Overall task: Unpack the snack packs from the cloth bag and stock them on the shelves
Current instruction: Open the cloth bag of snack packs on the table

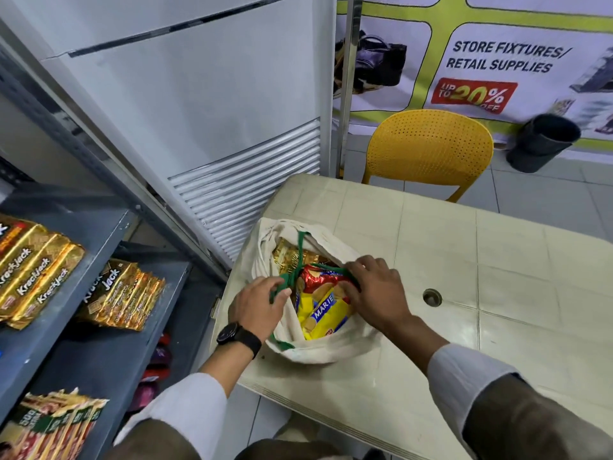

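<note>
A cream cloth bag [318,351] with green handles lies open on the left end of a beige plastic table [481,260]. Inside I see a yellow Marie biscuit pack [320,315], a red pack [313,277] above it and gold packs [287,257] at the back. My left hand [257,307], with a black watch on the wrist, grips the green handle at the bag's left rim. My right hand [374,290] rests on the bag's right rim, its fingers closed on the other green handle and touching the red pack.
Grey metal shelves [99,327] stand at the left with gold Krackjack packs [36,270] on two levels and more packs [49,426] lower down. A white standing unit [215,127] is behind the table. A yellow chair [431,151] and a black bin [544,141] are beyond.
</note>
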Motion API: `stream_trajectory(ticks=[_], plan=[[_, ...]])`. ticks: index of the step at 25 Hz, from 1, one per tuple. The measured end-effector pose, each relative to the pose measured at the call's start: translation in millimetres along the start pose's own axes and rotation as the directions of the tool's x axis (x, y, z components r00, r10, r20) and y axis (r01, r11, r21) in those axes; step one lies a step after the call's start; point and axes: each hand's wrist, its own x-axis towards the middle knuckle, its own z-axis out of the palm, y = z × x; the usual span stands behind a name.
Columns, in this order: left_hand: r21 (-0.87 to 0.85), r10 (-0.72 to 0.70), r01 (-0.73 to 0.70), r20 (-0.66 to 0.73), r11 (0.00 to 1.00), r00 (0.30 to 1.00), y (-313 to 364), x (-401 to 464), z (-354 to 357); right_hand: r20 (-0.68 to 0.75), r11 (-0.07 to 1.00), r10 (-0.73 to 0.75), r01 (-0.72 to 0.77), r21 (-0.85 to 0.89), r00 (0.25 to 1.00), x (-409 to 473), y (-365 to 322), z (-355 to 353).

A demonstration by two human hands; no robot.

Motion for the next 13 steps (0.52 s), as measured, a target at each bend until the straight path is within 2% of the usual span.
stream_trajectory(ticks=[2, 3, 4, 5, 6, 7, 8, 9, 10, 11, 12, 13], plan=[[0.150, -0.103, 0.078, 0.170, 0.986, 0.980, -7, 23, 6, 0.200, 0.999, 0.008, 0.001, -0.043, 0.980, 30, -16, 2], [0.200, -0.143, 0.100, 0.214, 0.975, 0.966, -11, 27, 10, 0.274, 0.997, 0.011, 0.011, -0.081, 0.962, 40, -21, 3], [0.189, -0.174, 0.136, 0.205, 0.973, 0.963, -19, 29, 13, 0.277, 0.995, 0.001, 0.026, -0.096, 0.961, 47, -24, 3], [0.098, -0.207, 0.194, 0.150, 0.976, 0.967, -29, 28, 14, 0.225, 0.997, 0.013, 0.004, -0.071, 0.974, 52, -25, 0], [-0.077, -0.282, 0.287, 0.074, 0.955, 0.957, -40, 25, 13, 0.124, 0.998, 0.057, -0.058, 0.006, 0.991, 55, -22, -3], [-0.314, -0.398, 0.388, 0.033, 0.867, 0.917, -52, 20, 11, 0.030, 0.976, 0.174, -0.176, 0.126, 0.984, 53, -18, -8], [-0.530, -0.542, 0.481, 0.048, 0.698, 0.839, -65, 15, 11, -0.001, 0.899, 0.355, -0.341, 0.274, 0.935, 54, -9, -7], [-0.677, -0.669, 0.547, 0.108, 0.492, 0.735, -76, 9, 13, 0.040, 0.756, 0.541, -0.507, 0.415, 0.840, 56, 3, -5], [-0.722, -0.750, 0.622, 0.221, 0.304, 0.623, -87, 1, 16, 0.155, 0.550, 0.694, -0.656, 0.517, 0.703, 60, 16, -2], [-0.690, -0.777, 0.706, 0.352, 0.162, 0.522, -97, -5, 20, 0.304, 0.304, 0.778, -0.753, 0.584, 0.550, 64, 31, 5], [-0.617, -0.769, 0.783, 0.460, 0.082, 0.443, -101, -9, 23, 0.434, 0.093, 0.789, -0.782, 0.616, 0.435, 67, 43, 13], [-0.544, -0.749, 0.837, 0.533, 0.053, 0.394, -101, -10, 23, 0.511, -0.011, 0.772, -0.796, 0.605, 0.378, 68, 50, 19]])
